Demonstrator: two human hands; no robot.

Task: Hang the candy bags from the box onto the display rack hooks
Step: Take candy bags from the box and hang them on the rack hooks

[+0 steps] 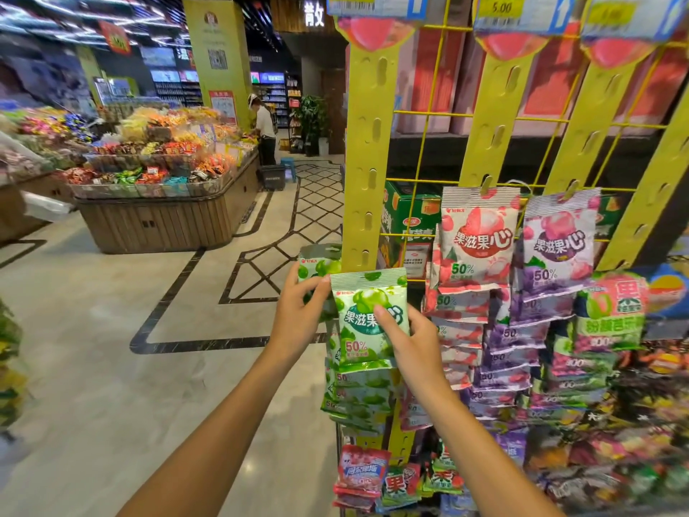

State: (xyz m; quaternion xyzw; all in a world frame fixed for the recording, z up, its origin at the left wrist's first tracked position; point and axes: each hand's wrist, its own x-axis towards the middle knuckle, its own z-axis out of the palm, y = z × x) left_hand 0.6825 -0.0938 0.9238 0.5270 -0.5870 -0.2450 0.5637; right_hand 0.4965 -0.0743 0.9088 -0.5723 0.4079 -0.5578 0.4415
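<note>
Head cam | R hand (410, 339) pinches green bag (367, 319) – L hand (298, 311) grips another (317, 268)

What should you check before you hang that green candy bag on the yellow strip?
1. Right hand holds the front green bag: ok.
2. Left hand holds a second green bag behind: ok.
3. Free hooks on the left yellow strip above: ok.
4. Bag's hang hole found: cannot tell.
5. Bag matches the green stack below: ok.
</note>
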